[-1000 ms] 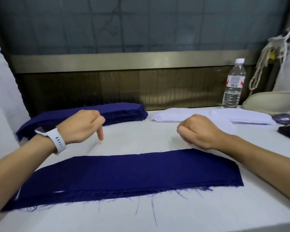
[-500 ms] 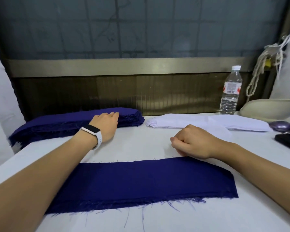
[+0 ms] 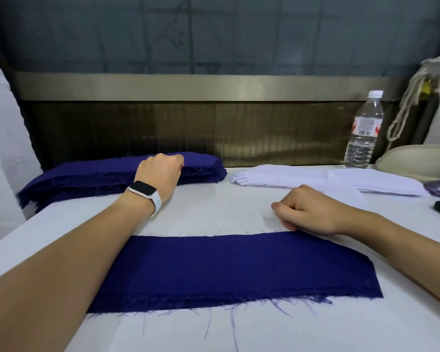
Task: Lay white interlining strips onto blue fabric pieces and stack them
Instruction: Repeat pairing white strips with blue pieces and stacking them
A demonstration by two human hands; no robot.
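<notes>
Nearest to me, a single blue fabric piece (image 3: 239,268) lies flat across the white tabletop (image 3: 214,214). Its near edge is frayed, with loose threads trailing toward me, and its right end is cut on a slant. My left forearm crosses over its left end. A band of bare tabletop runs in front of it and a wider one beyond it.

Just past the piece's far edge, my right hand (image 3: 308,209) rests on the tabletop with fingers curled into a loose fist; I cannot tell whether they pinch anything.

Farther back on the left, my left hand (image 3: 160,174), wearing a watch (image 3: 141,189), has its fingers curled on the top layers of the blue fabric stack (image 3: 74,176). A narrow gap separates that stack from the white interlining strips (image 3: 315,179) on the right. A water bottle (image 3: 363,130) stands upright behind them by the back wall.
</notes>
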